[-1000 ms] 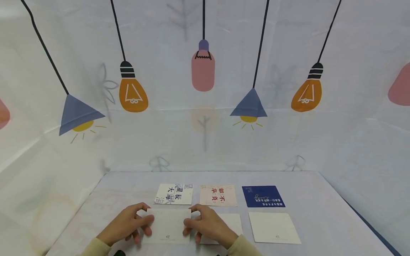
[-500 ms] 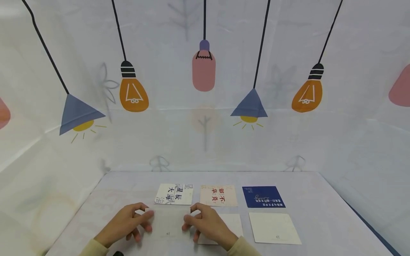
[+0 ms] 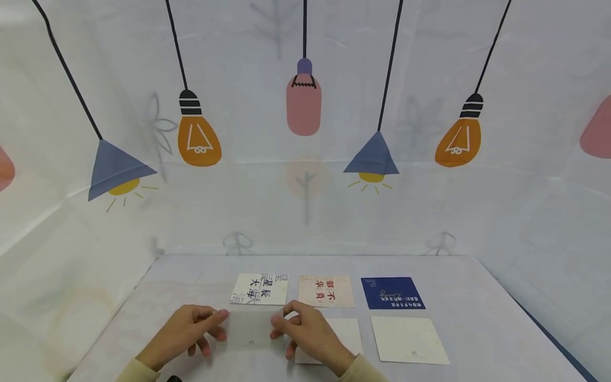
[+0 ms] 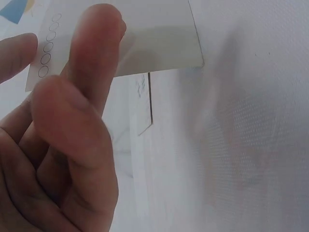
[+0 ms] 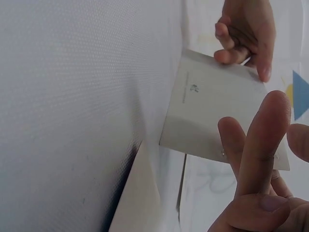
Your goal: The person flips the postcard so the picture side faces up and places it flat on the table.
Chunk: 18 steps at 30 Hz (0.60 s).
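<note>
Between my two hands is a white postcard [image 3: 250, 330], tilted up off the table, with a small printed mark near its lower edge. My left hand [image 3: 191, 331] pinches its left edge, thumb on the near face. At the right edge, thumb and fingers of my right hand [image 3: 307, 330] grip it the same way. A row of printed circles shows on the postcard [image 4: 159, 43] in the left wrist view. Under the right forearm, a second white card [image 3: 347, 334] lies partly hidden. Another blank-sided card [image 3: 409, 339] rests flat to its right.
Behind the hands lie a white card with dark lettering [image 3: 260, 289], a cream card with red lettering [image 3: 326, 291] and a dark blue card [image 3: 392, 293]. White cloth printed with lamps [image 3: 303, 207] rises behind the white table [image 3: 477, 318].
The postcard has tilted; its near edge has risen and its face looks shorter in the head view. Both hands keep their hold and have shifted only slightly. The other cards have stayed put.
</note>
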{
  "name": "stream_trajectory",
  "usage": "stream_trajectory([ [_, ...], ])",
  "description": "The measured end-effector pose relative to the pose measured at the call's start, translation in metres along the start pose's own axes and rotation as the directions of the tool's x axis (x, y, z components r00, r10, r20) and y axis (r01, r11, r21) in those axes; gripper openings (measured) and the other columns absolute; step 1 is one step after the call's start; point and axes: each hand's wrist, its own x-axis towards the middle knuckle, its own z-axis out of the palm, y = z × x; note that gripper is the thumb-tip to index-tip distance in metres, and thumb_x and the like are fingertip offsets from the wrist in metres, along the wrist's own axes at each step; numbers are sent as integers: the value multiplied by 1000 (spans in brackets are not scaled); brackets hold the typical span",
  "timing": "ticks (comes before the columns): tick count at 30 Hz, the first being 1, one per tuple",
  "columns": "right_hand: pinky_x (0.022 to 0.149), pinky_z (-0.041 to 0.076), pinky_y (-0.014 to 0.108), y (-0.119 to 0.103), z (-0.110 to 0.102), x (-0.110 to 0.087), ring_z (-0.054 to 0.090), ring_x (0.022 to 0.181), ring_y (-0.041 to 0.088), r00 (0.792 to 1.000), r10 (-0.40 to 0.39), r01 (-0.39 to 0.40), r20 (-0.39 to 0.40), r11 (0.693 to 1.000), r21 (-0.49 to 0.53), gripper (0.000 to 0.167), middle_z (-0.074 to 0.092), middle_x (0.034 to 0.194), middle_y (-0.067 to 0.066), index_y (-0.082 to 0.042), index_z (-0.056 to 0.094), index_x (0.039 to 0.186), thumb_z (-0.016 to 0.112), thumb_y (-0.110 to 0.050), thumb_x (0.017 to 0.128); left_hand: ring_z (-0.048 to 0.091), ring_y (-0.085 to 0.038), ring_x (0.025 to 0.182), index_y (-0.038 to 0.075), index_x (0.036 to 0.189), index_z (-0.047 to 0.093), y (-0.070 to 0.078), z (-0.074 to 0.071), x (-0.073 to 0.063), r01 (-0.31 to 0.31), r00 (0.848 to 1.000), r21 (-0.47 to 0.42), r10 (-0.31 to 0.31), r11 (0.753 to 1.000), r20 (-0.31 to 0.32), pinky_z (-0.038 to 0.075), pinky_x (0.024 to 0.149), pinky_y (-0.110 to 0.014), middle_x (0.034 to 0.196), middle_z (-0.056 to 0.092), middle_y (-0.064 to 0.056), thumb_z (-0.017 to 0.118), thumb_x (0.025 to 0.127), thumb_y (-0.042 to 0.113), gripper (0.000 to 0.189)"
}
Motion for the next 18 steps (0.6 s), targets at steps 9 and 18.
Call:
stream_trajectory([
  [9,54,42,24,-3,-4,-6,64,46,20,995,-101,100,-6,994,-42,26,75,85,-6,-19,64,99,63,-45,98,68,-23,64,9,100,76,5,-4,-4,-128,992,56,127,990,22,49,48,-33,87,75,-1,58,102,44,39],
  [18,64,47,24,-5,-7,-11,63,45,13,984,-178,176,1,972,-153,17,71,88,-14,-24,68,101,69,-41,95,61,-17,58,14,114,77,7,-6,-11,-124,991,161,129,979,-22,48,49,-30,83,72,1,67,97,44,36],
])
